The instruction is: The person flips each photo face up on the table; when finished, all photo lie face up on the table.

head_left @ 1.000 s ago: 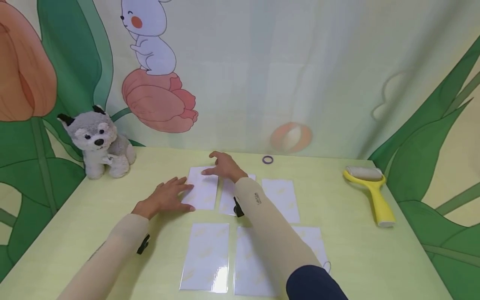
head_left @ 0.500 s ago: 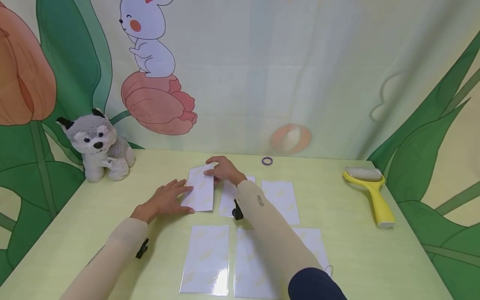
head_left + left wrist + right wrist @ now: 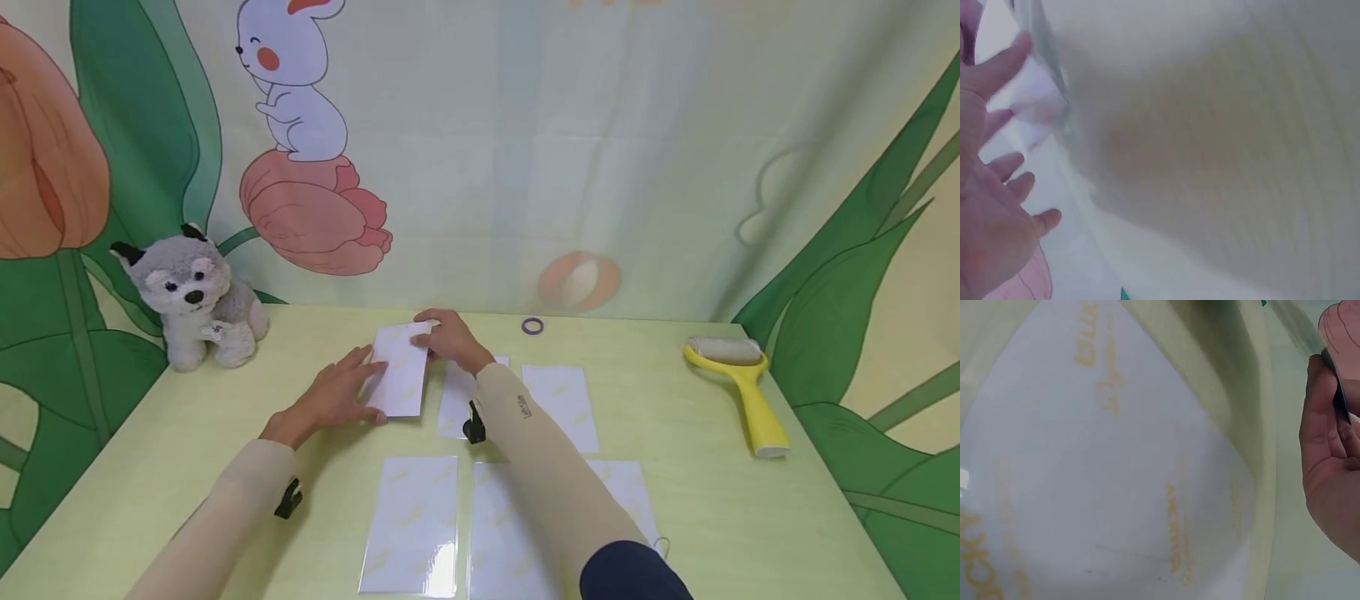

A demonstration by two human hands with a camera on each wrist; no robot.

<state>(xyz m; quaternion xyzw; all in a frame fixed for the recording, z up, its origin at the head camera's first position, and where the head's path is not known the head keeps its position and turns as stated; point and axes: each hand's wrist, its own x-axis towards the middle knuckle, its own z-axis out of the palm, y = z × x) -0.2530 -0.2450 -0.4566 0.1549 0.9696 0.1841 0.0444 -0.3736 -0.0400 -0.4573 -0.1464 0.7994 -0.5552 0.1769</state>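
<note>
The right hand [image 3: 453,341] pinches a card [image 3: 403,379] by its far corner. The left hand [image 3: 336,392], fingers spread, lies at its left edge.

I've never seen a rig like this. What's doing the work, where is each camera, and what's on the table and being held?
There is no machine: these are a person's bare hands. The wide picture comes from a camera worn on the head, the two close ones from cameras on each wrist. On the yellow-green table lie five white cards, a purple ring and a yellow-handled roller; a plush dog sits far left. The right hand pinches a sixth card by its far right corner; the left hand is spread at its left edge.
</note>
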